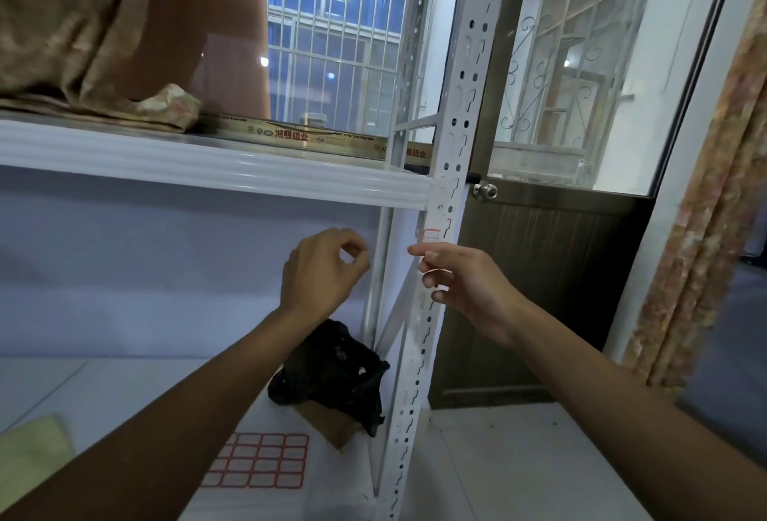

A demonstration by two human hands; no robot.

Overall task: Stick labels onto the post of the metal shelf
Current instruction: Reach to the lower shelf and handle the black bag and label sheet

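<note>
The white perforated metal post [450,139] rises at the shelf's front right corner. One red-bordered label [431,235] is stuck on it just below the upper shelf. Directly under that label, my right hand [465,284] rests against the post. Its thumb and fingers pinch what looks like a second label with a faint red edge [436,271], flat on the post. My left hand [323,271] hovers to the left of the post, thumb and forefinger curled into a ring with nothing visible between them. A sheet of red-bordered labels [259,460] lies on the lower shelf.
A crumpled black plastic bag [336,371] sits on a brown cardboard piece [328,423] by the post's base. The upper shelf [207,159] carries folded fabric and a printed aluminium strip. A brown door with a knob [485,190] stands right behind the post. A curtain hangs at far right.
</note>
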